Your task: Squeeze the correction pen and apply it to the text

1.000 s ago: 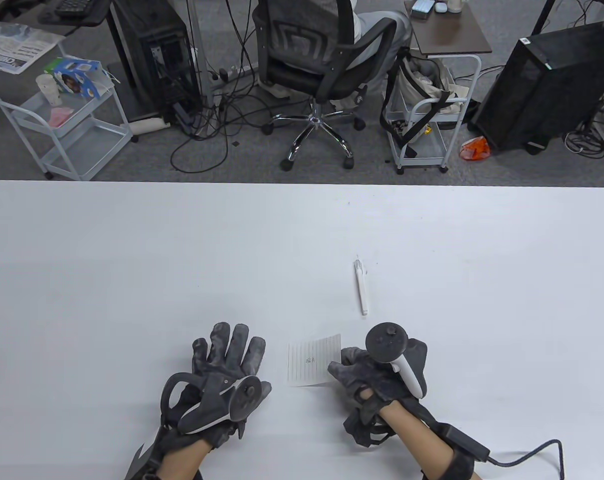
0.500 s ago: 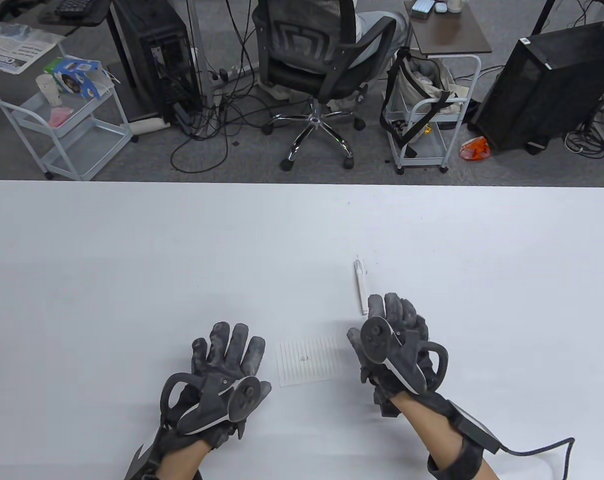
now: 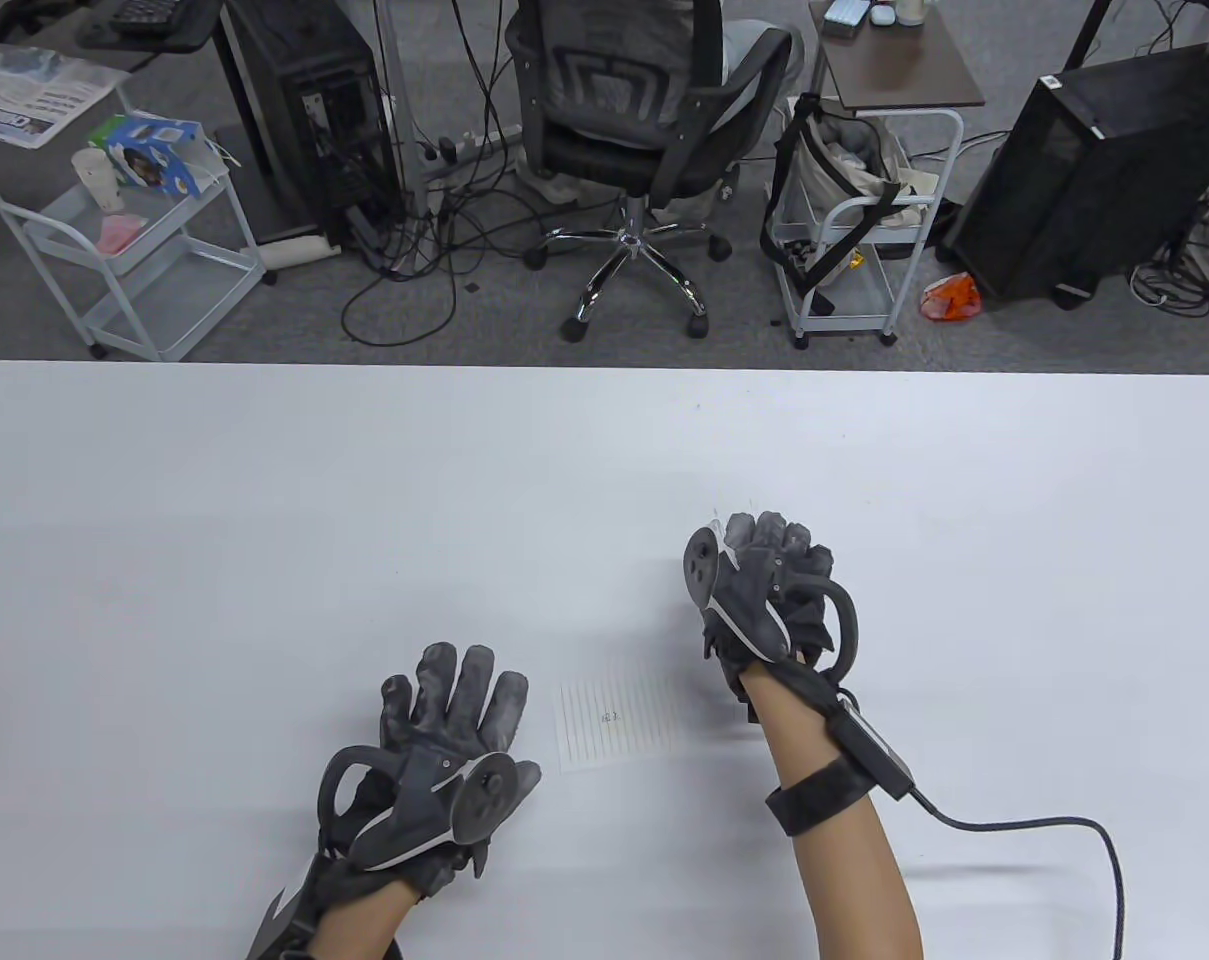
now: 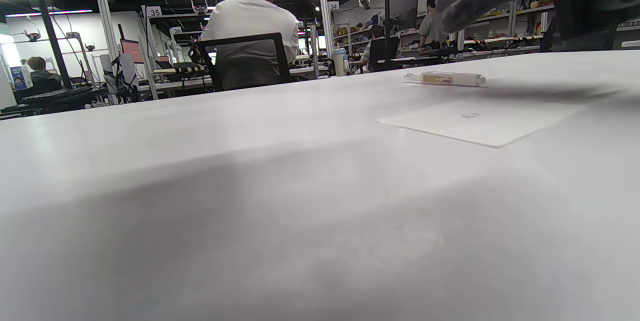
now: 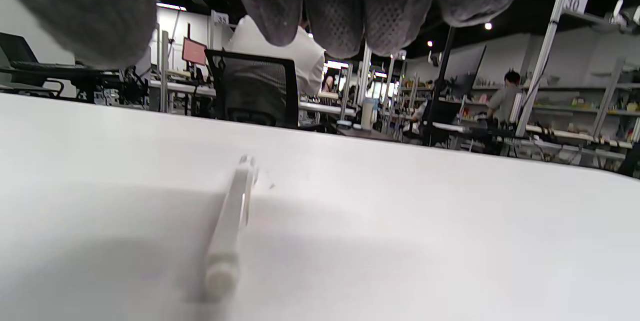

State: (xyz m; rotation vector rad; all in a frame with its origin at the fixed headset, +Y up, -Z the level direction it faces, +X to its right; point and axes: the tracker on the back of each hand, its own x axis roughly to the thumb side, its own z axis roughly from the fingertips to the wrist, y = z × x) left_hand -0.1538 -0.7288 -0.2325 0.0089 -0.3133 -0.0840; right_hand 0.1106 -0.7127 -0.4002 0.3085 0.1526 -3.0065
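The white correction pen lies on the table under my right hand [image 3: 764, 545], which hides it in the table view. It shows in the right wrist view [image 5: 229, 226] and in the left wrist view [image 4: 445, 79]. In the right wrist view the fingers [image 5: 345, 6] hang spread just above the pen and do not touch it. A small lined paper [image 3: 619, 722] with a little written mark lies flat between the hands; it also shows in the left wrist view [image 4: 480, 121]. My left hand [image 3: 454, 700] rests flat on the table, left of the paper, holding nothing.
The white table [image 3: 264, 520] runs wide to the left, right and far side. A cable [image 3: 1044, 830] trails from my right wrist across the table. Beyond the far edge stand an office chair [image 3: 629, 120], carts and computer towers.
My right hand let go of the paper's right edge and moved up and away to hover over the pen. The paper settled flat, slightly to the left. The left hand stayed put.
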